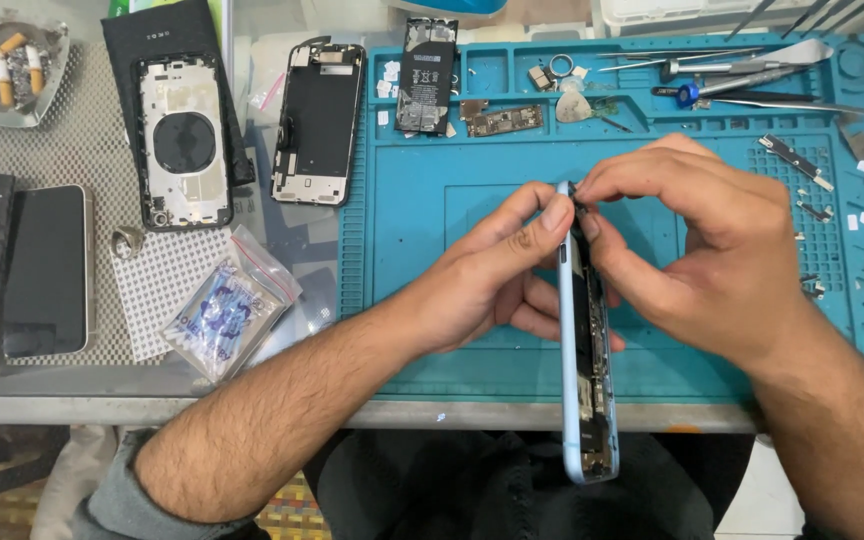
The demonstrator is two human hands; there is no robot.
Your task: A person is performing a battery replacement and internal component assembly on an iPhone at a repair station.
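Blue phone frame (584, 390) on edge – left hand (497, 285) grip pinches top, right hand (712, 250) grip pinches inner edge.

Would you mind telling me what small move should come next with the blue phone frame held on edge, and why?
Probably ease the pinched part free at the frame's top end. The left hand steadies the blue phone frame on its edge above the teal mat, while the right hand fingertips pinch something small and dark there; what it is cannot be told.

A phone repair workbench. A blue repair mat (432, 200) carries tweezers (742, 70), small screws and a loose battery (425, 75). Opened phone shells (317, 120) lie beside it on the table (152, 395).
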